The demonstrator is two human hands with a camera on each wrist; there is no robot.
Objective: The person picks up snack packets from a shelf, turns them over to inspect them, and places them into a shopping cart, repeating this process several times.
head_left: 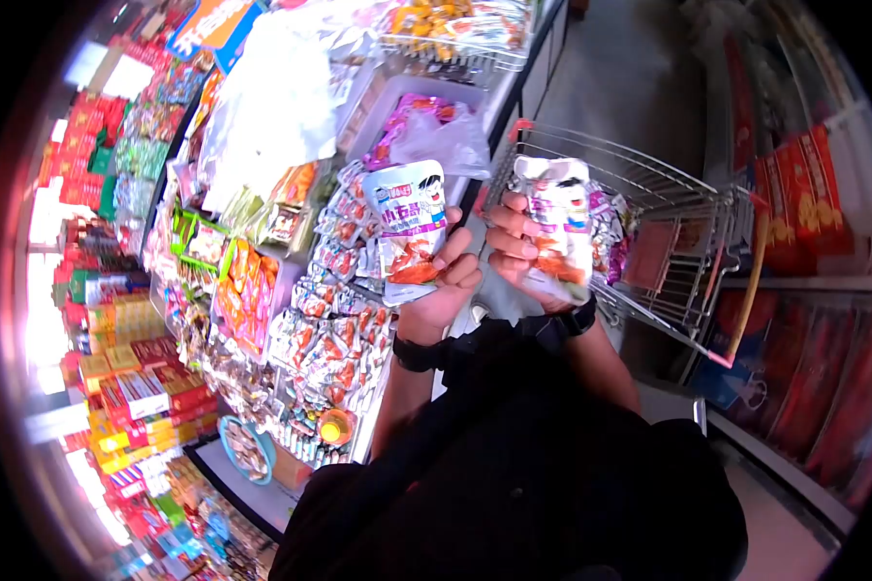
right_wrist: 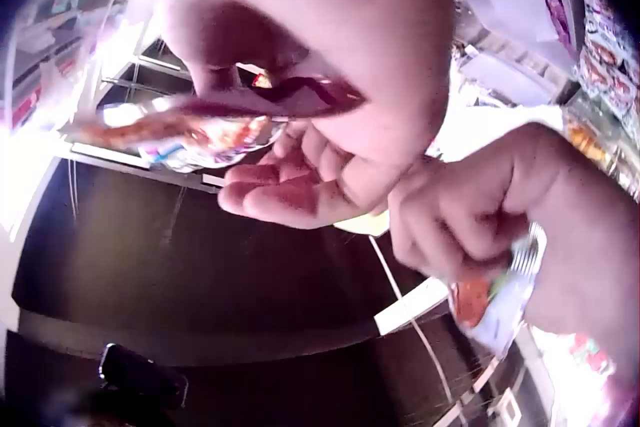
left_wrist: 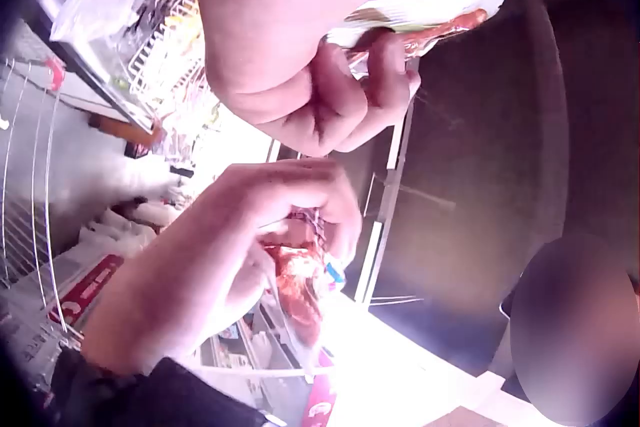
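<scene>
Shop aisle, two hands (head_left: 446, 281) (head_left: 515, 247), two snack packets (head_left: 412, 232) (head_left: 562, 228)

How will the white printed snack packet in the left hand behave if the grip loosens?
The white printed snack packet looks like thin glossy film, so probably slippery and floppy. The left hand holds only its lower end, so it seems light. Loosened fingers may let it slide.

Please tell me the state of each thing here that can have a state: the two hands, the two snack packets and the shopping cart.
Left hand: grips the left packet, held up.
Right hand: grips the right packet, held up.
Left packet: upright, looks sealed.
Right packet: upright, partly covered by fingers.
Shopping cart: holds several packets, not full.
</scene>
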